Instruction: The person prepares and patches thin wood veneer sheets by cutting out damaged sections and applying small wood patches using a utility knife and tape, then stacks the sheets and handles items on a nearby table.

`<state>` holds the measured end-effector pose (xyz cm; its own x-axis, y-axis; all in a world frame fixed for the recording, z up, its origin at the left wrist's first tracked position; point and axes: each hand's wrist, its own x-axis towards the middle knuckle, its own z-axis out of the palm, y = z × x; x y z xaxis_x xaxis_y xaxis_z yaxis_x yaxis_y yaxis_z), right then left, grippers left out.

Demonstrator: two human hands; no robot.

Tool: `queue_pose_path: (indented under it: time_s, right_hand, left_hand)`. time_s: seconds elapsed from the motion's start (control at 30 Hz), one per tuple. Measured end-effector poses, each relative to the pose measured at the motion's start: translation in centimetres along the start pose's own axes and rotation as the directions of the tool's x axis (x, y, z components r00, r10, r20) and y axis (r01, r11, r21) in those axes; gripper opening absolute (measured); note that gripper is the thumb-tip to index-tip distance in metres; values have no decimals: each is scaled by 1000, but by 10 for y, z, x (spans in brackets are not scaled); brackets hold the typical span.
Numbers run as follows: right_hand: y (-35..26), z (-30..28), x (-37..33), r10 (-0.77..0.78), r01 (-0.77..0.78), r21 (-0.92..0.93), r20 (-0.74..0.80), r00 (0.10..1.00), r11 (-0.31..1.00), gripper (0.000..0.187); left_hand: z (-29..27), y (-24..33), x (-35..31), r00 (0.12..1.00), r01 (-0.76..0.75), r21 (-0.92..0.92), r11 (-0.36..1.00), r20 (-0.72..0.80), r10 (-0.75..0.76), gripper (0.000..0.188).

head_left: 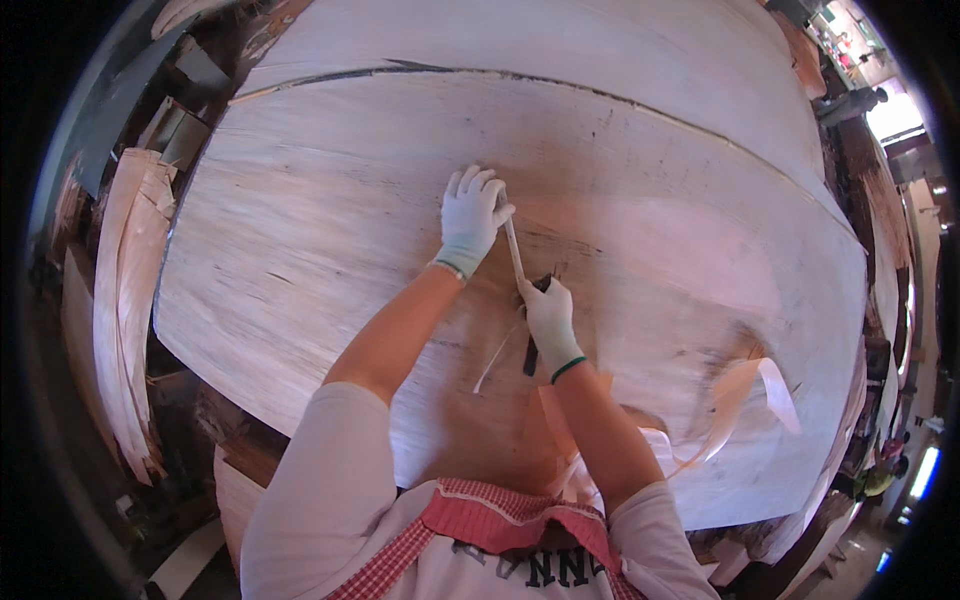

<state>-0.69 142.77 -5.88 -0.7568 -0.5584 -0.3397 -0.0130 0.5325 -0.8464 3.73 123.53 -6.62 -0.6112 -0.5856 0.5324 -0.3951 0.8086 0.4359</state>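
So the left hand [472, 215] is in a white knit glove, palm down on the big pale veneer sheet [300, 250], with its fingers reaching forward and spread just a bit. Its thumb pokes out to the right, right at the upper end of a narrow whitish strip [514, 250]; can't really tell if that end is pinched or just pressed down. The strip runs at a slight slant from that thumb down to the fingertips of the right hand [552, 315], also gloved, with a green cuff. Those fingers are curled around a dark hand tool [531, 358], which peeks out above and below the fist, though the grip hides most of it, so no idea what kind of tool it is. A thin white tail [490, 366] trails over the sheet, left of that fist. Further out, a curly peach-colored ribbon [735, 395] loops around to the right of the right forearm. Up top, a dark-edged seam [500, 72] bows across the wood, well past the fingertips. Over on the left there's a bunch of long veneer offcuts [128, 300], and down at the bottom edge a red checked apron [480, 505] over a white shirt [318, 475].
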Motion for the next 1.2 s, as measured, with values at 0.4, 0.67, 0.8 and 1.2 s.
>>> queue_pose_path:
  time_s: [0.4, 0.67, 0.8, 1.2]
  right_hand:
    - [29, -149, 21, 81, -90, -138, -64, 995, 986, 27]
    - [-62, -227, -19, -89, 69, -304, -52, 995, 950, 21]
    - [-109, -196, -110, -95, 94, 19, 119, 988, 995, 22]
    - [-96, -226, -225, -577, 530, 227, 333, 746, 817, 15]
  left_hand:
    - [39, 124, -25, 727, -513, -249, 822, 382, 570, 53]
    - [22, 168, -17, 513, -762, 217, 611, 777, 364, 54]
    - [-10, 216, -9, 470, -844, 286, 453, 802, 370, 53]
    - [20, 269, -40, 897, -355, 185, 916, 342, 278, 43]
